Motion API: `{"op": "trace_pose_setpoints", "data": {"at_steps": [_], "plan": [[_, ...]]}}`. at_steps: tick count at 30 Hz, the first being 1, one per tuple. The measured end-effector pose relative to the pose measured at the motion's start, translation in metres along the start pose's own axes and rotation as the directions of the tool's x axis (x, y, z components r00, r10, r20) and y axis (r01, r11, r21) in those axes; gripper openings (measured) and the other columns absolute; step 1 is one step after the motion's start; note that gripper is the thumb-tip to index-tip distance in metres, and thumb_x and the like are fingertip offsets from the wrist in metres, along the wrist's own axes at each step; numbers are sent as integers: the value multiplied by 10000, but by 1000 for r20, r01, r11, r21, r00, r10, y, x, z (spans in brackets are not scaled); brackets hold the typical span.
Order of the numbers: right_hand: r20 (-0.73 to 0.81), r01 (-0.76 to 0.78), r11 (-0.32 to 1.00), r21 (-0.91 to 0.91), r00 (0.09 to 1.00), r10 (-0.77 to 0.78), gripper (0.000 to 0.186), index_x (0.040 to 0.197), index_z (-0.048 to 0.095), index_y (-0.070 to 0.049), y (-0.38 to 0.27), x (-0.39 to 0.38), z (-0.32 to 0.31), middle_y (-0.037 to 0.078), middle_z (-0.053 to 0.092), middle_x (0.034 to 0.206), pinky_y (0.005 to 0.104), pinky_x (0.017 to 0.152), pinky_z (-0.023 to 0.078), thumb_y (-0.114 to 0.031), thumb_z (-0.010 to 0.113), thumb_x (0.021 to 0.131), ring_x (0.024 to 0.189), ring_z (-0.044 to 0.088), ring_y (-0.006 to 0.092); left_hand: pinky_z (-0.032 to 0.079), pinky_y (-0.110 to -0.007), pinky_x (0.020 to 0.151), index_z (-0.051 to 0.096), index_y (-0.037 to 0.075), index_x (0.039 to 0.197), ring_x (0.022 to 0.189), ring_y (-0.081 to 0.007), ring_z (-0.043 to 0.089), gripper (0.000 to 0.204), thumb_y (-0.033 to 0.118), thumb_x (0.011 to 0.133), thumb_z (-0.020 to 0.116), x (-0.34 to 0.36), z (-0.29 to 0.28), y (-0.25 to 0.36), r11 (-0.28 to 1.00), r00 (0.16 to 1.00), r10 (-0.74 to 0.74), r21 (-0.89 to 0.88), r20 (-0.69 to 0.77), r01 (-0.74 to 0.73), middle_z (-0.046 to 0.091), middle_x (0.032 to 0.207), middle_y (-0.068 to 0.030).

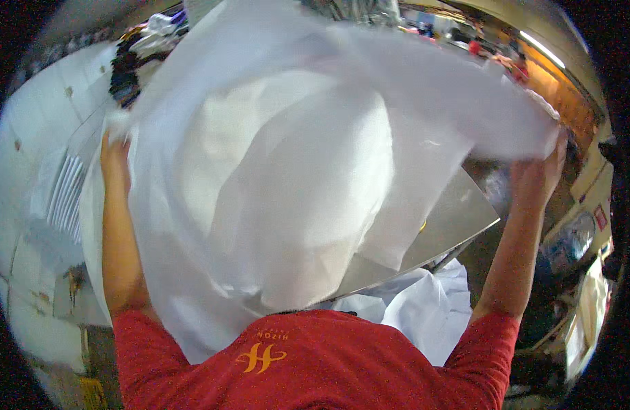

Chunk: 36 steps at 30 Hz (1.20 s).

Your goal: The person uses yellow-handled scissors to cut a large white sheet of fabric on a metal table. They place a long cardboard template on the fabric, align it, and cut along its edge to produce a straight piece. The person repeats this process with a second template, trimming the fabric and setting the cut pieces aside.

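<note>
A large white cloth (pixel 301 178) is spread wide between my raised arms, billowing and partly blurred by motion. At the far left, my left hand (pixel 115 160) is closed on one edge of it, with the fingertips smeared. Out at the right, my right hand (pixel 544 167) grips a gathered edge near a corner. Part of the cloth lies over a grey metal-looking table (pixel 458 212), hiding most of its top. More white fabric (pixel 431 301) hangs in loose folds below the table's near edge, close to my body.
To the left, a stack of folded white cloths (pixel 67 195) lies on a pale surface (pixel 34 137). A dark heap of fabric (pixel 127 75) sits beyond my left hand. Along the right stand a clear plastic-wrapped bundle (pixel 571 239) and an orange-brown wall (pixel 557 89).
</note>
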State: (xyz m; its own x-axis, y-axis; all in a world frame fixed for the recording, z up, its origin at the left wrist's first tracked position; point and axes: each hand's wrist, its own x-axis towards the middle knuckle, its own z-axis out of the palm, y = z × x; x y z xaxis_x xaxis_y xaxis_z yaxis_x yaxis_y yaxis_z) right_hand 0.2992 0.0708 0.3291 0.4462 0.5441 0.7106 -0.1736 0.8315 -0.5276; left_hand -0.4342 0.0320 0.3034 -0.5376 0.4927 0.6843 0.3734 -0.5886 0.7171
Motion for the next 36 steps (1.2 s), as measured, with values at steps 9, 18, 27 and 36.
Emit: {"op": "trace_pose_setpoints", "data": {"at_steps": [9,18,27,36], "plan": [[430,77,464,-882,533,729,220,991,701,-93,140,-233,-23,183,368,1421,454,995,381,-209,670,806,1202,458,384,423,-418,916,516,80,1231,1112,-313,522,499,280,798,662,-173,14,-85,654,125,-687,684,716,-324,535,1229,-201],[478,345,421,-839,99,873,247,906,701,-92,148,-362,53,202,649,968,446,815,504,-248,558,779,907,627,368,403,-522,920,567,35,1088,1181,-394,446,538,324,686,778,-285,16,-72,434,341,-806,875,483,-214,495,1241,-222],[672,-9,674,-739,58,738,168,841,683,-32,212,-133,89,184,663,891,400,739,482,-145,575,782,804,635,303,444,-460,824,603,58,912,948,-350,576,168,79,748,571,-210,186,-55,711,348,-263,425,900,-560,605,977,-190],[347,396,385,-834,918,-191,205,881,707,-55,203,13,-34,151,557,1279,407,1008,378,-91,731,681,1194,504,334,358,-400,1004,296,-52,1339,1266,-313,387,842,249,722,783,41,138,-168,632,880,243,623,407,-462,377,1363,-219]]}}
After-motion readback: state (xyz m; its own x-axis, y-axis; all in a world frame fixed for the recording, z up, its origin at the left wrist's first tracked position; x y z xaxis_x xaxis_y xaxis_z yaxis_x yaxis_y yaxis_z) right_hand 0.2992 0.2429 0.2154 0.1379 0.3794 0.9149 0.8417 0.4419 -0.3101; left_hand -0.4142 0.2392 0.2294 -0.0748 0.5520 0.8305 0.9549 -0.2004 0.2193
